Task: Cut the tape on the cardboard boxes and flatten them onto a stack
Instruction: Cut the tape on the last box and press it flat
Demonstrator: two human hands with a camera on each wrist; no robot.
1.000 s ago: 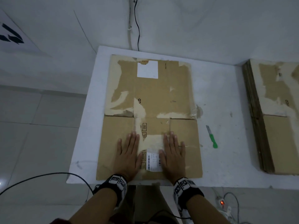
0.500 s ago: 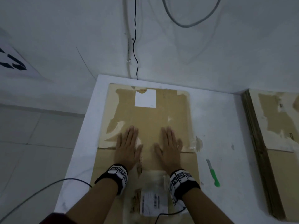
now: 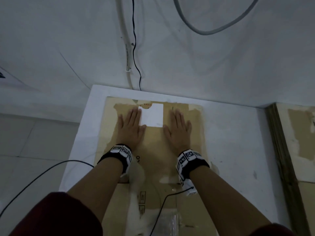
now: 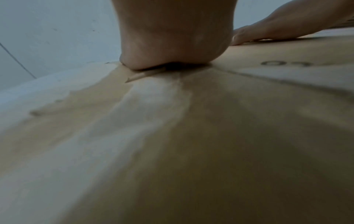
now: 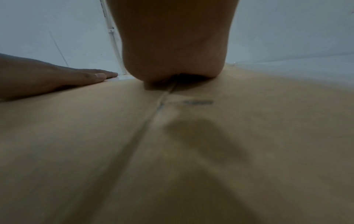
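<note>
Both hands — left hand (image 3: pixel 131 129) and right hand (image 3: pixel 178 131) — lie spread flat, pressing the flattened box (image 3: pixel 153 150). A white label (image 3: pixel 152 117) sits between them. The stack (image 3: pixel 289 142) lies well right, on the worktop (image 3: pixel 230 133).

The flattened box (image 3: pixel 153 150) is matt brown cardboard, its facing torn to paler patches, with a smooth white paper label (image 3: pixel 152 115); the table (image 3: pixel 235 142) looks matt white.

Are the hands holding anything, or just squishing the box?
Nothing is held. The left hand and right hand lie flat, fingers straight, pressing on the far part of the flattened brown cardboard box, either side of its white square label.
</note>
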